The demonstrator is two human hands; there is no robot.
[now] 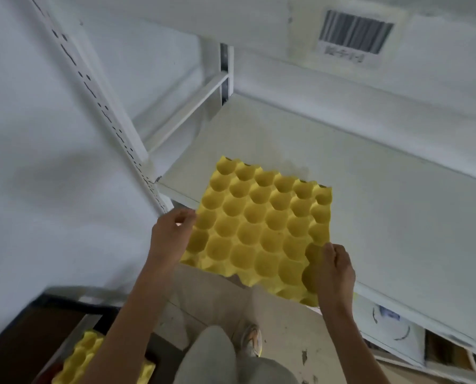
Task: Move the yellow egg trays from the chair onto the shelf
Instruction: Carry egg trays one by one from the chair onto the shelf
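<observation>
Grey trouser legs (212,356) and a shoe (250,339) fill the bottom centre of the frame, and up from them two bare forearms reach into the middle. Left hand (170,236) pinches the left edge of a yellow egg tray (259,228), fingers curled over the rim. Right hand (333,270) clamps the tray's lower right corner, thumb on top, fingers wrapped beneath. Both hands are closed on that one tray, cups facing up, tilted a little. Its far half sits over the pale shelf (369,203) board; its near edge hangs out past the shelf's front lip, over the floor (286,322). Whether the far edge touches the board, I cannot tell. Out to the lower left corner, more yellow egg trays (84,356) lie stacked on a dark chair (23,336). Running diagonally from upper left, a white slotted upright (98,106) of the rack. Top right, a barcode label (354,33) on the upper shelf edge.
</observation>
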